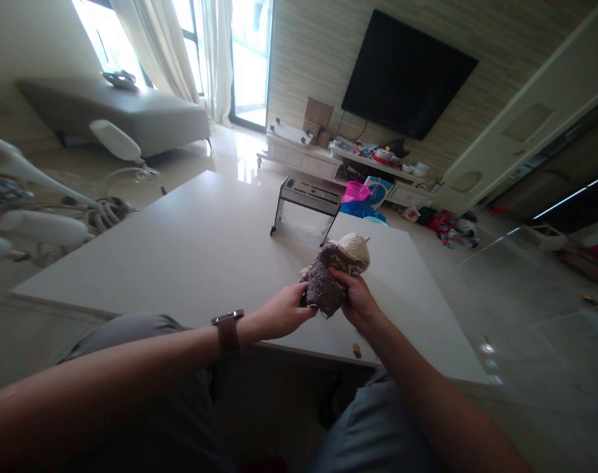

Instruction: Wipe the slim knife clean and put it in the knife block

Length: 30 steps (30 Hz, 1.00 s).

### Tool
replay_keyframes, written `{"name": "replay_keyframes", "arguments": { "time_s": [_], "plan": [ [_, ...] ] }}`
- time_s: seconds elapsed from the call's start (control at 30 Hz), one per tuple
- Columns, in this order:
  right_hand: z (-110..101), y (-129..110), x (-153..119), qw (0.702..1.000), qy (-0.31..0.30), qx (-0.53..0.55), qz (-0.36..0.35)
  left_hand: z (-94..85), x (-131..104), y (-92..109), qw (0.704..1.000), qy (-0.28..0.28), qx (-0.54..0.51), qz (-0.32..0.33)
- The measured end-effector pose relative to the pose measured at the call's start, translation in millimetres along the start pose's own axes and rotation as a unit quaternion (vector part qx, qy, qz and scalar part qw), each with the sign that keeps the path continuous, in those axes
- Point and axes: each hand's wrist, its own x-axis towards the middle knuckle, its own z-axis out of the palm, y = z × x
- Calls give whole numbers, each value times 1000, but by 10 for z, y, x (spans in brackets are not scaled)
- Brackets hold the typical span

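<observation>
Both hands grip a fuzzy, bunched-up cloth (pixel 327 282), greyish-purple on the near side and cream at its far end, held over the near part of the white table. My left hand (pixel 286 309) is closed at its left lower edge, with the fingertips partly behind it. My right hand (pixel 360 299) wraps the right side, thumb pressed on top. Just beyond the cloth stands a clear box with a dark frame (pixel 306 213), possibly a small tank. A small brown and yellow piece (pixel 356 351) lies at the table's near edge.
The white table (pixel 180 249) spreads in front of my knees. White lamp-like parts with curled cables (pixel 106 210) stand beside it on the left. Past its far side are a pink basket (pixel 356 192), a low white cabinet (pixel 289 154) and a wall-mounted television (pixel 409 72).
</observation>
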Motion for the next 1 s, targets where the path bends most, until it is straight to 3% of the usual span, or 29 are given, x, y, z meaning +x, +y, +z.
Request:
{"name": "replay_keyframes", "arguments": {
  "time_s": [1.0],
  "plan": [
    [9, 8, -4, 1000, 11, 7, 18, 2, 0, -3, 1000, 2, 12, -8]
  ]
}}
